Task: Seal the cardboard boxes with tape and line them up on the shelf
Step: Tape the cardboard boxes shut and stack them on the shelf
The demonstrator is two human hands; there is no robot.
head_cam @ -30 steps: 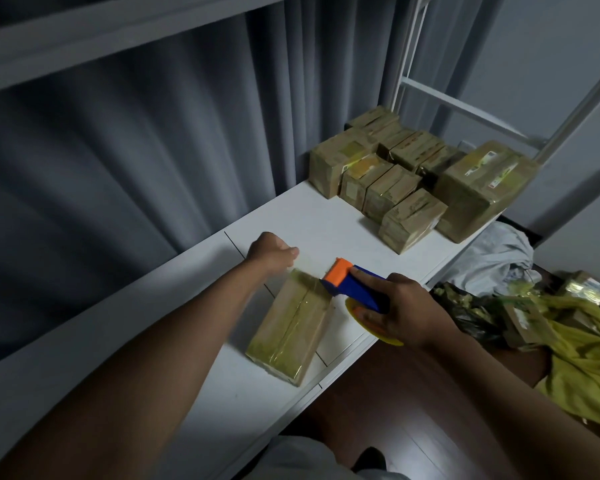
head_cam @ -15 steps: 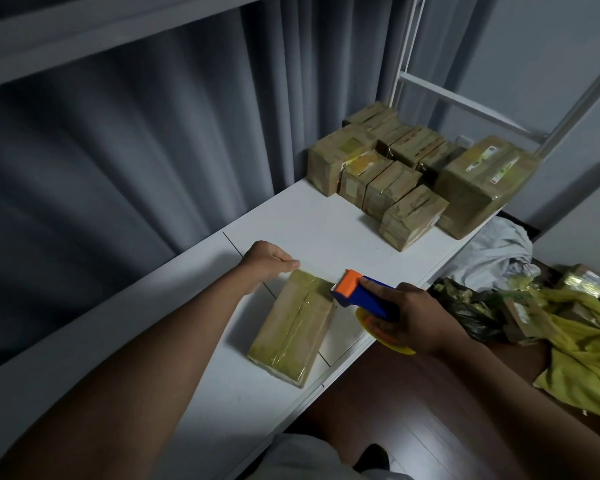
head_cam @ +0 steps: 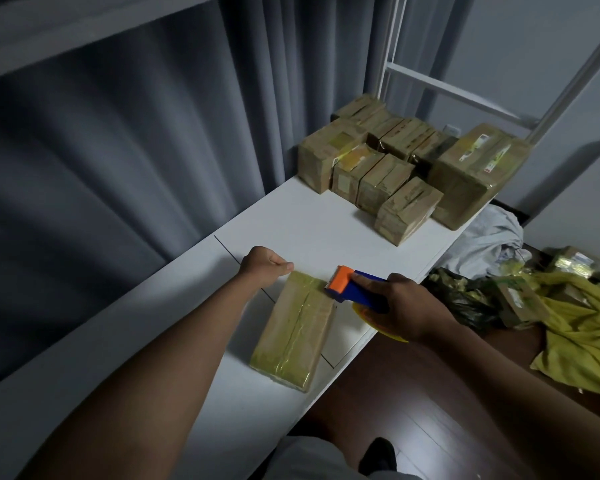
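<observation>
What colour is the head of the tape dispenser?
Orange, on a blue handle; the head view shows the tape dispenser in the right hand.

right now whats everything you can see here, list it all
box being taped: one, brown, near shelf edge
tape dispenser: one, blue and orange, at that box's far end
boxes in a group: about ten, brown, far end of shelf
shelf: one, white
curtain: grey, behind shelf
yellow cloth: one, on the floor at right
white cloth: one, beside shelf
left hand: fingers curled at box's far corner
right hand: grips dispenser
</observation>
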